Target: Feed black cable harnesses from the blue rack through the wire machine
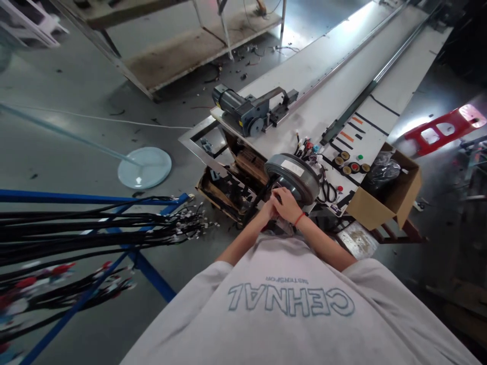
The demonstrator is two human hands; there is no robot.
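Note:
Close in front of my body, both hands meet at the near side of a round dark wheel-like part (299,175) with a white label. My left hand (268,208) is largely covered by the other; its fingers are hidden. Over it lies my right hand (285,203), with a red band at the wrist and its fingers bent together. What they hold, if anything, is too small to make out. Wires with small connectors (307,148) lie just behind the round part, and black-handled scissors (327,191) rest to its right.
A motor unit (243,111) sits on the long white table (327,86). Tape rolls (345,161) and an open cardboard box (407,190) are at the right. Black cables hang on a blue rack (152,274) at the left.

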